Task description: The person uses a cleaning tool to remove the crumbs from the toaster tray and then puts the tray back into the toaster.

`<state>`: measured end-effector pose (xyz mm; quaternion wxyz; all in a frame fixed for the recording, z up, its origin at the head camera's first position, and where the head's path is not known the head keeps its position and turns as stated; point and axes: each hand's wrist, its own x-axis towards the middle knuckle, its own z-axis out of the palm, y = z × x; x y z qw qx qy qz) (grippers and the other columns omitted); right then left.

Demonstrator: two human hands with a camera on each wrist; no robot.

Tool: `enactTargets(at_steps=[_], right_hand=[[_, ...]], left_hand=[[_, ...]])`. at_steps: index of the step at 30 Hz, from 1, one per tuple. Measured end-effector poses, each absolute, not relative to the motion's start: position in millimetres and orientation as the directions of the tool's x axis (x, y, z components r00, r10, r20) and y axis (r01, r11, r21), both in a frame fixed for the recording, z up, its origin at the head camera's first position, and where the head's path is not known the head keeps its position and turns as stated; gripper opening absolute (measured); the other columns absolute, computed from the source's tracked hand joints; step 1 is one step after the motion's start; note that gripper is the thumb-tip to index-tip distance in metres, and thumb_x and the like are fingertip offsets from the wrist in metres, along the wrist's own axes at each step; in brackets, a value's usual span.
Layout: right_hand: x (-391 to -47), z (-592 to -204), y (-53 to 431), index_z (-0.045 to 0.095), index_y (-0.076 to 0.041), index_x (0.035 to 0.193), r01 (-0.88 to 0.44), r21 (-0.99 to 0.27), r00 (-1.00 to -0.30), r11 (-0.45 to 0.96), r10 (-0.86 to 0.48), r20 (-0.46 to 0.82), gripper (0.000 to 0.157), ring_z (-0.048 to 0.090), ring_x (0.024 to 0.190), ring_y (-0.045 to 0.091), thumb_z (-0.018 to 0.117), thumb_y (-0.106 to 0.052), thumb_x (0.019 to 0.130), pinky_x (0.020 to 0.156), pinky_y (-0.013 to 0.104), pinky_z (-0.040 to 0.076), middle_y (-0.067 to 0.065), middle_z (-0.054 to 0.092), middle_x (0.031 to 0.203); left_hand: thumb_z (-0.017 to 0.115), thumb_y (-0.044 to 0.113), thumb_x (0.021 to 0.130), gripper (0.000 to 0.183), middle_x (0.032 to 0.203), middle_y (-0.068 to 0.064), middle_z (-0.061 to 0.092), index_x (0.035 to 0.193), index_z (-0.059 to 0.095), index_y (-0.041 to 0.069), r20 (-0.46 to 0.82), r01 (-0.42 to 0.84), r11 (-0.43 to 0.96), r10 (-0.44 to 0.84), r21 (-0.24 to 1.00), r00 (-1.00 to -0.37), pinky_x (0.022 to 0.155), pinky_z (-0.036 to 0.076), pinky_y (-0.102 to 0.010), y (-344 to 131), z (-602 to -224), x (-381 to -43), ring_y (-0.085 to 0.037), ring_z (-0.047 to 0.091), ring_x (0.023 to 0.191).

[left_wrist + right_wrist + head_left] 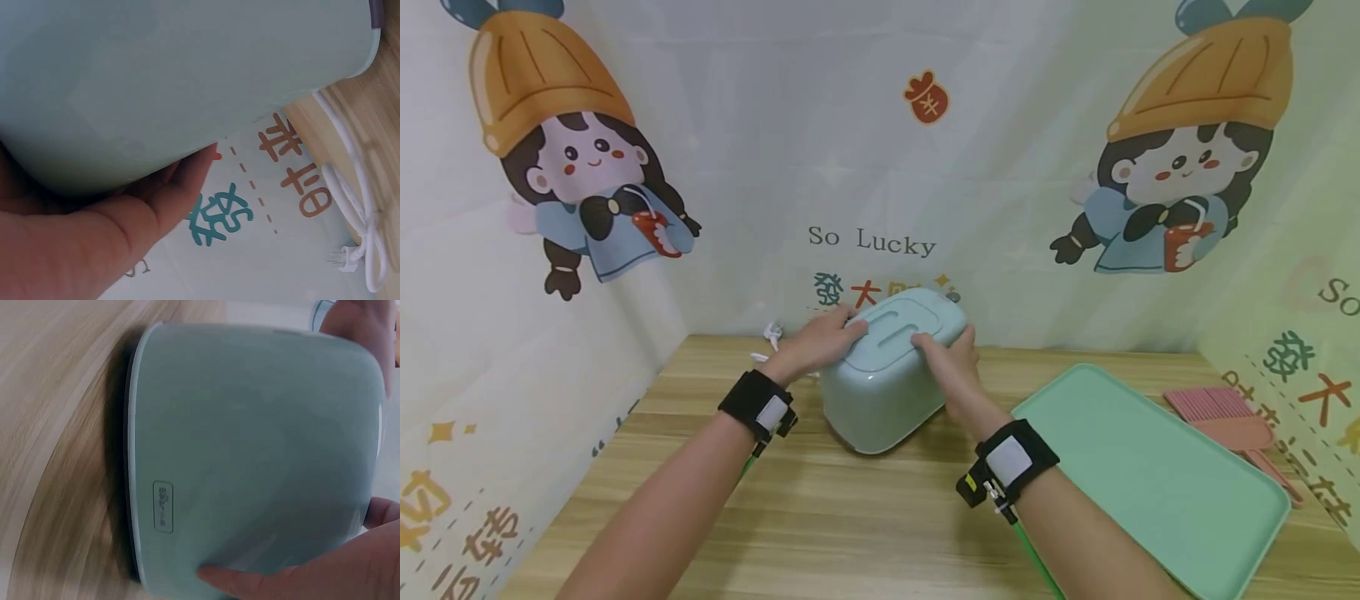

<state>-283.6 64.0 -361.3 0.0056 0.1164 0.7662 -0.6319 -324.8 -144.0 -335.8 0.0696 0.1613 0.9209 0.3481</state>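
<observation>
A pale mint toaster with two long slot shapes in its top stands at the back of the wooden table, turned at an angle. My left hand grips its left end, thumb on the top edge and fingers round the far side. At the other end, my right hand holds it with the thumb over the top and fingers down the side. In the right wrist view, a small printed label shows on the toaster's side, and its dark base lies close to the tabletop. The left wrist view shows fingers curled under the toaster's rounded edge.
A white cord with its plug lies bundled behind the toaster. To the right is a green tray, with a pink brush by its far edge. A printed cloth hangs behind the table and along both sides.
</observation>
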Motion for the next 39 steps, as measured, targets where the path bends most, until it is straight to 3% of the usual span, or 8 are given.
enactTargets(at_steps=[7,11,16,19,24,30,35,39], right_hand=[[-290.9,-358.1,78.7,0.009,-0.01,0.149,0.118,-0.976,-0.993,0.181,0.028,-0.114,0.081,0.029,0.132,0.029,0.056,-0.037,0.09,0.109,0.046,0.03,0.016,0.022,0.149],[-296.3,-356.9,86.3,-0.001,-0.01,0.152,0.106,-0.981,-0.99,0.164,-0.073,-0.119,0.084,0.018,0.137,0.026,0.053,-0.036,0.093,0.112,0.045,0.024,0.014,0.009,0.155],[-305.5,-357.7,94.2,-0.007,-0.013,0.152,0.08,-0.984,-0.98,0.161,-0.168,-0.107,0.078,0.015,0.139,0.024,0.046,-0.033,0.099,0.112,0.046,0.026,0.009,0.002,0.158],[-311.3,-358.0,96.3,-0.007,-0.013,0.152,0.07,-0.983,-0.977,0.167,-0.188,-0.101,0.073,0.014,0.139,0.023,0.042,-0.033,0.101,0.111,0.047,0.027,0.008,0.002,0.158],[-318.1,-356.8,95.8,-0.01,-0.013,0.151,0.066,-0.974,-0.973,0.217,-0.202,-0.111,0.069,0.003,0.141,0.02,0.035,-0.034,0.103,0.114,0.043,0.02,0.006,-0.005,0.158],[-325.3,-355.0,96.1,-0.005,-0.009,0.152,0.0,-0.959,-0.973,0.284,-0.223,-0.066,0.063,0.0,0.141,0.021,0.03,-0.032,0.104,0.116,0.042,0.008,0.008,-0.001,0.158],[-326.2,-355.0,98.7,-0.001,-0.012,0.152,-0.034,-0.951,-0.971,0.309,-0.236,-0.042,0.059,0.004,0.141,0.022,0.026,-0.032,0.105,0.115,0.046,0.009,0.007,0.006,0.158],[-324.5,-358.3,98.8,-0.007,-0.013,0.152,-0.003,-0.949,-0.972,0.317,-0.225,-0.072,0.062,-0.003,0.141,0.022,0.022,-0.039,0.104,0.116,0.047,0.004,0.006,-0.003,0.158]], left_hand=[[0.039,0.045,0.101,0.046,0.113,-0.011,0.053,0.132,0.035,0.012,-0.049,0.233,0.692,0.361,0.683,-0.931,0.077,0.052,-0.037,-140.7,-336.0,-312.9,-0.024,0.056,0.096],[0.041,0.047,0.1,0.045,0.109,-0.013,0.053,0.127,0.034,0.012,-0.049,0.208,0.691,0.333,0.692,-0.942,0.074,0.052,-0.037,-137.9,-338.8,-307.6,-0.025,0.057,0.093],[0.038,0.048,0.1,0.064,0.128,-0.02,0.046,0.14,0.019,0.002,-0.066,0.171,0.694,0.301,0.7,-0.951,0.088,0.049,-0.043,-130.9,-340.2,-294.8,-0.028,0.05,0.11],[0.037,0.047,0.1,0.071,0.133,-0.023,0.04,0.142,0.012,-0.005,-0.055,0.173,0.683,0.299,0.71,-0.953,0.091,0.046,-0.044,-125.3,-340.0,-287.3,-0.029,0.047,0.114],[0.036,0.048,0.101,0.072,0.132,-0.026,0.039,0.14,0.013,-0.008,-0.023,0.204,0.712,0.295,0.672,-0.955,0.084,0.049,-0.042,-117.9,-341.4,-278.9,-0.03,0.049,0.107],[0.038,0.051,0.1,0.078,0.136,-0.029,0.033,0.141,0.009,-0.008,0.011,0.193,0.718,0.249,0.669,-0.968,0.092,0.047,-0.046,-109.1,-342.3,-271.7,-0.032,0.043,0.115],[0.036,0.053,0.099,0.082,0.141,-0.03,0.029,0.143,0.004,-0.008,0.022,0.176,0.732,0.215,0.658,-0.976,0.096,0.044,-0.046,-102.0,-344.9,-270.2,-0.032,0.04,0.121],[0.035,0.056,0.099,0.08,0.138,-0.028,0.034,0.142,0.007,-0.006,0.012,0.148,0.752,0.183,0.643,-0.983,0.091,0.046,-0.043,-102.3,-345.2,-267.9,-0.03,0.044,0.114]])
